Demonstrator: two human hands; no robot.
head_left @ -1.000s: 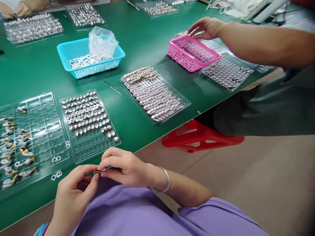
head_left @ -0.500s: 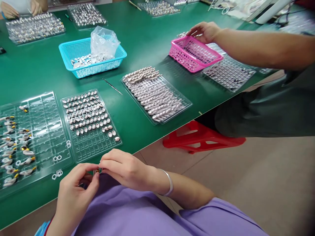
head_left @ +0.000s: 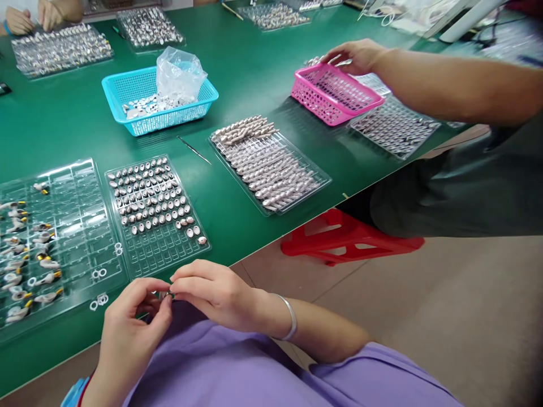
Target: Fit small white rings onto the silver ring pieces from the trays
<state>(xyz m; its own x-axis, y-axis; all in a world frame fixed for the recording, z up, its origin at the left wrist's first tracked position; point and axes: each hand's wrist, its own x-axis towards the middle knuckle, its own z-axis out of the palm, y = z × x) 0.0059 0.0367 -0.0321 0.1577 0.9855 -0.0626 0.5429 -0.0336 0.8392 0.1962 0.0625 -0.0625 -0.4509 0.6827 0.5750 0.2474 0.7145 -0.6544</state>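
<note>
My left hand (head_left: pixel 131 325) and my right hand (head_left: pixel 207 291) meet at the near edge of the green table (head_left: pixel 254 73), fingertips pinched together on one small metal part (head_left: pixel 166 295) between them. Just beyond my hands lies a clear tray (head_left: pixel 156 212) with rows of small silvery caps. Left of it a second clear tray (head_left: pixel 51 237) holds several white pieces with yellow tips, and loose white rings (head_left: pixel 98 273) sit on its near side. My right wrist wears a silver bangle (head_left: pixel 289 316).
A tray of pale pink rods (head_left: pixel 267 164) lies mid-table, with a thin metal pick (head_left: pixel 194 150) beside it. A blue basket (head_left: pixel 159 99) holds a plastic bag and parts. A co-worker's hand (head_left: pixel 356 53) reaches past a pink basket (head_left: pixel 335 90). A red stool (head_left: pixel 348 234) stands below.
My two hands stayed pinched on the small part, fingers shifting slightly. The co-worker's hand moved a little behind the pink basket.
</note>
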